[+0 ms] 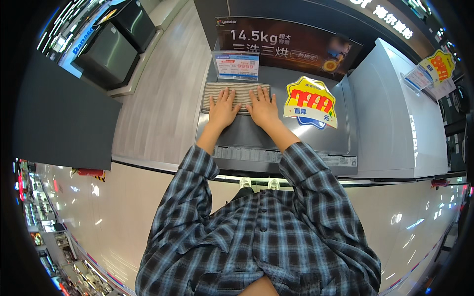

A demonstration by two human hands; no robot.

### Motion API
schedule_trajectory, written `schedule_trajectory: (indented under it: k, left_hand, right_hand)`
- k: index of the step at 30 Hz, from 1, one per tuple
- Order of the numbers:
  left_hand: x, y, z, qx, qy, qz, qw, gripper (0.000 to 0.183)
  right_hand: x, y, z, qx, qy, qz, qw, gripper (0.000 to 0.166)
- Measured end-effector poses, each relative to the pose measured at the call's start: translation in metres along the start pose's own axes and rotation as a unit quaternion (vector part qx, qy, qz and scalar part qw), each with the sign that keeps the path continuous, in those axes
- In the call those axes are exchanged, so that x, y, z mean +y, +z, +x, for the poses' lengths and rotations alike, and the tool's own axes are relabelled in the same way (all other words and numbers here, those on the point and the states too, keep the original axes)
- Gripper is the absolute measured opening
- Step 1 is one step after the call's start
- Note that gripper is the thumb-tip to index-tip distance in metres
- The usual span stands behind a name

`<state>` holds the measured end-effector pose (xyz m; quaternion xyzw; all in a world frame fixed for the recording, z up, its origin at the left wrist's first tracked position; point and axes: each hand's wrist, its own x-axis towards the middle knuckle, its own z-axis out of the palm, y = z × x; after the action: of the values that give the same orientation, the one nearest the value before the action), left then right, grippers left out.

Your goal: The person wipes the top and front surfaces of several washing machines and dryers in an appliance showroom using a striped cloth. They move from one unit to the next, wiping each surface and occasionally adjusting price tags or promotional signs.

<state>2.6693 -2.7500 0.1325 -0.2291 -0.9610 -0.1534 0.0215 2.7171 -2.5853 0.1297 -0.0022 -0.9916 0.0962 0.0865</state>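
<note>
A beige-and-brown striped cloth [241, 91], folded into a flat rectangle, lies on the grey metal top of a Leader washing machine [255, 135]. My left hand [223, 109] rests palm down on its left half, fingers spread and pointing away from me. On the right half my right hand [263, 107] lies flat in the same way. Neither hand grips the cloth. Right behind the cloth stands a clear price-card holder [237, 66]. A yellow, red and blue promotional sign [311, 101] is to the right of my right hand.
A dark advertising board [289, 44] stands along the machine's back edge. White appliances [392, 111] adjoin on the right, with another price sign [440, 68] on top. At left are a wood-look platform [159, 92], a dark grey panel [66, 114] and dark appliances [111, 55].
</note>
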Motion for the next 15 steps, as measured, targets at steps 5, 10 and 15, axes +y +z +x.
schedule_trajectory:
  k: [5,10,15]
  left_hand:
    - [0.006,0.003,0.019,0.009,0.009,0.000,1.000,0.064]
    - [0.008,0.007,-0.039,-0.011,0.006,-0.027,1.000,0.066]
    - [0.041,-0.015,-0.127,-0.074,0.012,-0.042,0.996,0.070]
  right_hand:
    - [0.011,0.001,0.013,-0.001,0.026,0.031,0.999,0.063]
    - [0.006,0.007,-0.030,-0.001,-0.037,0.016,0.999,0.064]
    - [0.007,-0.023,-0.122,-0.021,-0.104,0.036,0.994,0.070]
